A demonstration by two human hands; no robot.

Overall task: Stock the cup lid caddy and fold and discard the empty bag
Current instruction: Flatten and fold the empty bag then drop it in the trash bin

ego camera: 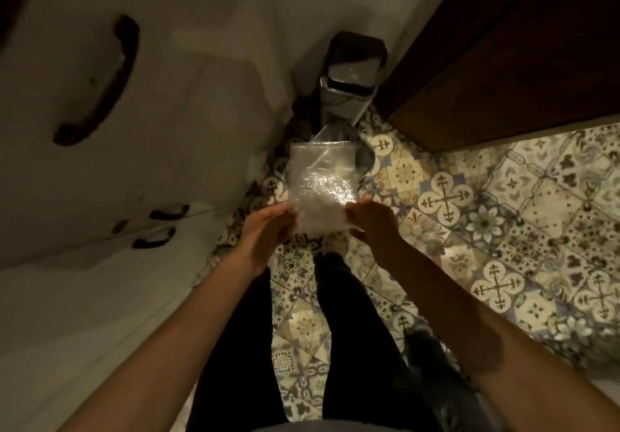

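A clear plastic bag, flattened into a rough rectangle, is held out over the patterned tile floor, with the left hand pinching its near corner at about eight o'clock and the right hand pinching the opposite near corner at four o'clock (both sets of fingers closed on the plastic). Beyond the bag, at twelve o'clock, a small bin stands in the corner between the white cabinets and a dark wooden door, well apart from the hands.
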